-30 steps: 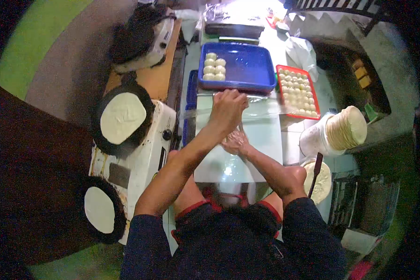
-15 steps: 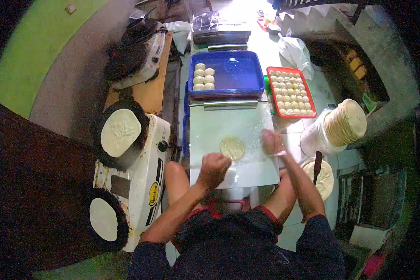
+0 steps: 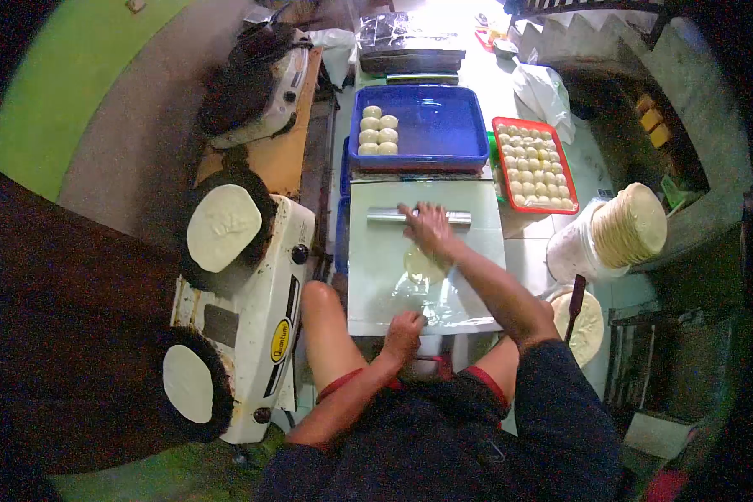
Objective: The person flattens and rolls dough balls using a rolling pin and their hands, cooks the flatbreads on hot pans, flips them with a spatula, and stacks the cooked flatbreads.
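My right hand (image 3: 429,226) is on a metal rolling pin (image 3: 385,215), fingers over its middle. The pin lies crosswise on a pale board (image 3: 370,276). Just in front of the pin, partly under my right wrist, is a small flattened round of dough (image 3: 422,266). A clear plastic sheet (image 3: 443,311) glints over the board's near part. At the front edge, my left hand (image 3: 404,333) is closed and seems to pinch the sheet's edge; its fingertips are hard to make out.
Behind the board stand a blue tray (image 3: 443,125) with several dough balls and a red tray (image 3: 571,180) full of them. Flatbreads cook on dark pans on a white stove (image 3: 284,251) at left. Stacked flatbreads (image 3: 632,226) top a bucket at right, near a dark-handled spatula (image 3: 576,305).
My right hand has moved from the board's right side to the rolling pin, which has come nearer from the tray's edge. My left hand has dropped to the board's front edge.
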Tool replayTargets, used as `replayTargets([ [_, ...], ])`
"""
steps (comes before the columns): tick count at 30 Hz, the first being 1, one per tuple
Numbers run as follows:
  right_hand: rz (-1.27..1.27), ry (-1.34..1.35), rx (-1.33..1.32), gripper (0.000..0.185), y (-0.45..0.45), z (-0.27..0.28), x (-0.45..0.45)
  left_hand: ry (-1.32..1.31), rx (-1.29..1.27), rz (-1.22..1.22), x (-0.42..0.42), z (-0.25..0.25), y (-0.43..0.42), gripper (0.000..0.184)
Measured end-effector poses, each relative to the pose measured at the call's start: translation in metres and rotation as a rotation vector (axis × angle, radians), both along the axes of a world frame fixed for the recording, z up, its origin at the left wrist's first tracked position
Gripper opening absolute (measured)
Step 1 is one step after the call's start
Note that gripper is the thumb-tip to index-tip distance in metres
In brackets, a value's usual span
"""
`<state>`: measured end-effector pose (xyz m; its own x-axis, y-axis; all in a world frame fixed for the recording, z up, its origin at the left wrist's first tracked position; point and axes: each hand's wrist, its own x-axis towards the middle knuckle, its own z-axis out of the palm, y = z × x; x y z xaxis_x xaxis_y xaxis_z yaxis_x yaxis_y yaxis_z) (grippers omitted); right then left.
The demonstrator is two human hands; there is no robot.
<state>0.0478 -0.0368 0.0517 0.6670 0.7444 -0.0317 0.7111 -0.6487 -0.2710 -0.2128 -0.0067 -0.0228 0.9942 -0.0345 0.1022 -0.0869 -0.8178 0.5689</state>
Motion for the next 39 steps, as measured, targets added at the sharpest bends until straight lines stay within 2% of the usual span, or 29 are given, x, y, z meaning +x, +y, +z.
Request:
replayTargets([
  [1,0.049,-0.100,-0.014,0.059,-0.013,-0.013,-0.028,0.008,-0.034,-0.003,0.001,0.005,-0.002,0.027],
  [2,0.090,-0.335,0.112,0.065,-0.033,-0.031,-0.062,-0.036,-0.061,0.014,0.001,0.002,-0.005,0.026],
  [4,0.044,-0.205,0.142,0.070,-0.053,-0.020,-0.116,-0.124,-0.104,0.047,0.001,-0.007,-0.007,0.024],
  [8,-0.088,-0.422,0.168,0.067,-0.027,-0.042,-0.084,-0.027,-0.085,0.016,0.003,0.010,-0.003,0.020],
  [10,-0.140,-0.281,0.194,0.063,-0.011,-0.021,-0.054,-0.042,-0.102,0.027,0.000,0.011,-0.005,0.019],
  [14,-0.105,-0.393,0.226,0.062,-0.034,-0.039,-0.098,-0.102,-0.142,0.046,-0.001,0.004,-0.004,0.019],
  [15,-0.036,-0.358,0.214,0.060,-0.044,-0.044,-0.113,-0.128,-0.166,0.072,0.001,0.002,-0.005,0.019],
  [16,-0.035,-0.178,0.196,0.061,-0.049,-0.028,-0.128,-0.138,-0.161,0.074,0.007,0.000,-0.003,0.019],
  [18,-0.102,-0.333,0.239,0.061,-0.034,-0.033,-0.110,-0.126,-0.155,0.067,0.001,-0.005,-0.006,0.019],
  [19,-0.142,-0.390,0.152,0.060,-0.023,-0.043,-0.088,-0.144,-0.175,0.045,0.001,0.001,-0.003,0.019],
  [20,-0.183,-0.235,0.152,0.055,-0.012,-0.021,-0.073,-0.108,-0.174,0.042,-0.003,0.006,-0.004,0.019],
  [22,-0.243,-0.229,0.190,0.051,0.000,-0.017,-0.053,-0.067,-0.158,0.032,0.001,0.010,-0.001,0.019],
  [23,-0.249,-0.114,0.170,0.050,-0.002,-0.015,-0.054,-0.054,-0.141,0.017,0.001,0.013,0.000,0.019],
  [26,-0.334,-0.213,0.221,0.047,-0.016,-0.033,-0.069,-0.045,-0.096,0.041,0.001,0.011,-0.002,0.020],
  [28,-0.335,-0.155,0.374,0.065,-0.021,-0.040,-0.064,-0.075,-0.118,0.059,0.000,0.012,-0.003,0.021],
  [31,-0.363,0.330,0.529,0.076,-0.021,-0.032,-0.057,-0.051,-0.106,0.069,-0.003,0.008,-0.004,0.022],
  [34,-0.172,0.094,0.118,0.069,-0.023,-0.022,-0.073,-0.076,-0.092,0.054,-0.001,0.008,-0.003,0.023],
  [35,-0.188,-0.025,0.201,0.056,-0.021,-0.036,-0.080,-0.094,-0.089,0.043,-0.001,0.010,-0.001,0.023],
  [38,-0.328,-0.190,0.264,0.046,-0.021,-0.032,-0.097,-0.091,-0.080,0.054,0.000,0.008,-0.001,0.024],
  [39,-0.371,-0.116,0.226,0.044,-0.022,-0.021,-0.096,-0.077,-0.081,0.059,-0.003,0.008,-0.005,0.024],
])
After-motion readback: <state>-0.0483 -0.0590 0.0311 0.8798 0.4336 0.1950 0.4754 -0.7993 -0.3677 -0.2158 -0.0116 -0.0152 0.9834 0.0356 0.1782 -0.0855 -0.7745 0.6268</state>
